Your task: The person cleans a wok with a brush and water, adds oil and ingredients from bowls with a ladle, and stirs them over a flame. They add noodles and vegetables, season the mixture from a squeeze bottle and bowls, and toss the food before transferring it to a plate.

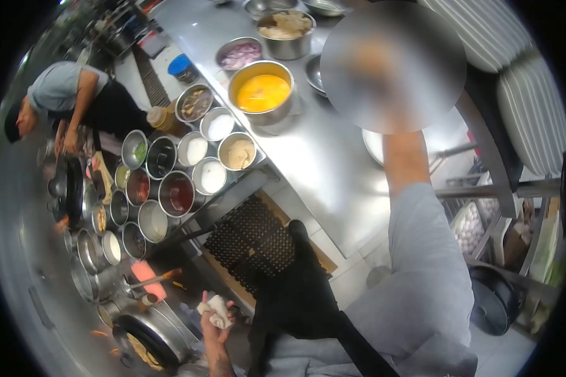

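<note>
My left hand (215, 327) is low in view, its fingers closed around a crumpled white cloth (219, 310). Beside it on the left is a dark wok (126, 327) with yellowish food (143, 353) in it. My right arm, in a grey sleeve, stretches up over the steel counter. A round blurred patch covers my right hand (377, 60), so its fingers and anything in them cannot be made out. Partly under the right forearm lies a white plate (373, 146). To the left of that arm stands a steel pot of orange-yellow liquid (261, 93).
Several steel containers of sauces and powders, one with red sauce (177, 193), line the station. Chopped onion (240, 55) fills a bowl on the steel counter (314, 163). A co-worker (66, 94) bends at the left. Stacked plates (534, 107) and a shelf rail (478, 190) are right; a perforated mat (248, 242) covers the floor.
</note>
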